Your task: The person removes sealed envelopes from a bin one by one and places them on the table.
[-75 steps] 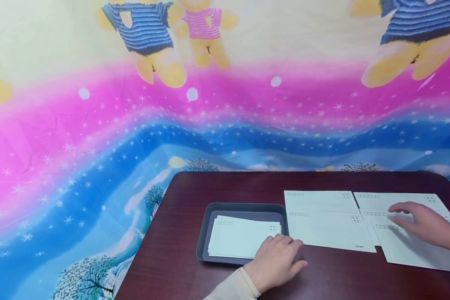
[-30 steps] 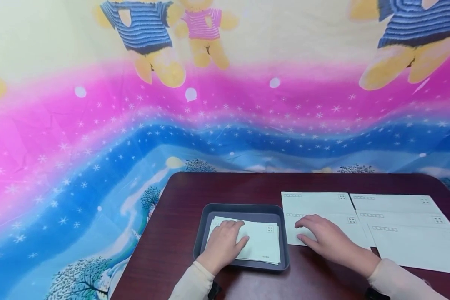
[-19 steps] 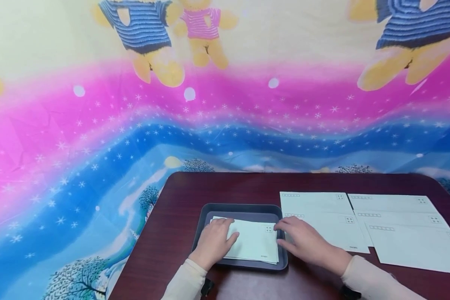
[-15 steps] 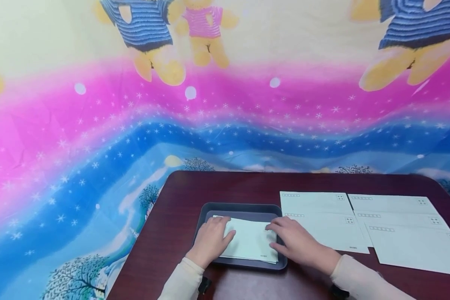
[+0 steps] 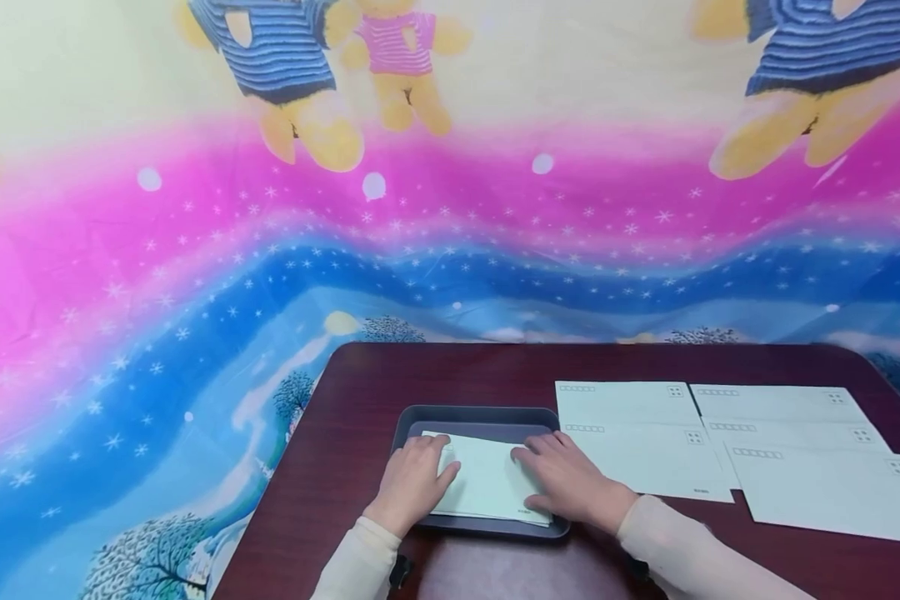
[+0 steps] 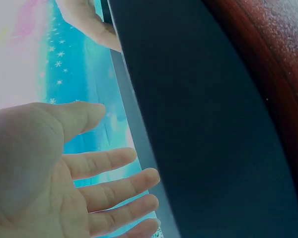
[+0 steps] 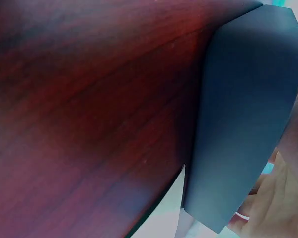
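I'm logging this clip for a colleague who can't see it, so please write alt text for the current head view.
A person's left hand and right hand are over opposite ends of a stack of pale envelopes in a dark gray tray. Overlapping loose envelopes lie to its right on the reddish-brown table, before a colorful printed backdrop.

Head: looks forward, down from above; tray point(image 5: 487, 428) low centre, backdrop point(image 5: 450, 208) filling top. Wrist views: very near, turned sideways, tray right of centre. All three share tray, table point(image 5: 465, 375).
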Available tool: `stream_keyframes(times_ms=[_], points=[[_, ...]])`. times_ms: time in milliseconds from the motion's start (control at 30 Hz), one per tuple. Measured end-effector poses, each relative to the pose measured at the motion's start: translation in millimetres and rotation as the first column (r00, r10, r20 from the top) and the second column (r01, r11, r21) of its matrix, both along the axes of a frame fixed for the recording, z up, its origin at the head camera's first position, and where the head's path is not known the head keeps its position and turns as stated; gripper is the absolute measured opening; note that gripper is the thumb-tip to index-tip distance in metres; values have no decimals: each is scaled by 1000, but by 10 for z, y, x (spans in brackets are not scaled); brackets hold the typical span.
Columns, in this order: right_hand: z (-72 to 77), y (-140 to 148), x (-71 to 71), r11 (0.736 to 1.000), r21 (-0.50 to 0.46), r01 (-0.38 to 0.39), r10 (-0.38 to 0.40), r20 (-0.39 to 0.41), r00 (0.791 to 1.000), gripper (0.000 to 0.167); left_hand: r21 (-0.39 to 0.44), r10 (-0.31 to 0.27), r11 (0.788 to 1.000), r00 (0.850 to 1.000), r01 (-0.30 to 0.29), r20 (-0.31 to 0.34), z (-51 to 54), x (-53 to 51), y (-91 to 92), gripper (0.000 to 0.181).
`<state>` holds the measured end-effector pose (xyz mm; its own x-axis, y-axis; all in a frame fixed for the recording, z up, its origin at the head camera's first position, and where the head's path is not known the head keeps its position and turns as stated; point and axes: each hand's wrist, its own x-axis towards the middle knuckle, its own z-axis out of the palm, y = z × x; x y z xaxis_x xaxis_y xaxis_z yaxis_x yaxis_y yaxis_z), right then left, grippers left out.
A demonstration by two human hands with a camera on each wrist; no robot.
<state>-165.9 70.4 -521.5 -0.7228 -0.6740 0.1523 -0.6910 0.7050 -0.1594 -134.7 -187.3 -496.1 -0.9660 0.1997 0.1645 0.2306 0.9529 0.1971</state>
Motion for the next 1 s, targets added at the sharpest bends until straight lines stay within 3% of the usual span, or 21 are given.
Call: stream_keyframes(times_ms=[167,300,500,633,1000], points=[[29,-31,-57,1000,-16,13,-12,43,999,70,-2,3,1000,1000,-3,-5,6,-7,-23,41],[70,-63,-115,996,-78,51,-38,153,988,71,3,7,1000,1000,-7,-5,15,-7,-34,41],[105,-57,-208,974,-205,97,-24,331,943,43,19,6,1000,1000,-6,-22,37,-14,-43,39],[108,-45,-249,955,-265,135,-36,347,937,27,14,7,1000,999,-7,-38,61,-19,-56,39],[135,-119,-213,889,-329,319,-204,338,919,20,42,15,999,1000,-15,1,149,6,-59,40]])
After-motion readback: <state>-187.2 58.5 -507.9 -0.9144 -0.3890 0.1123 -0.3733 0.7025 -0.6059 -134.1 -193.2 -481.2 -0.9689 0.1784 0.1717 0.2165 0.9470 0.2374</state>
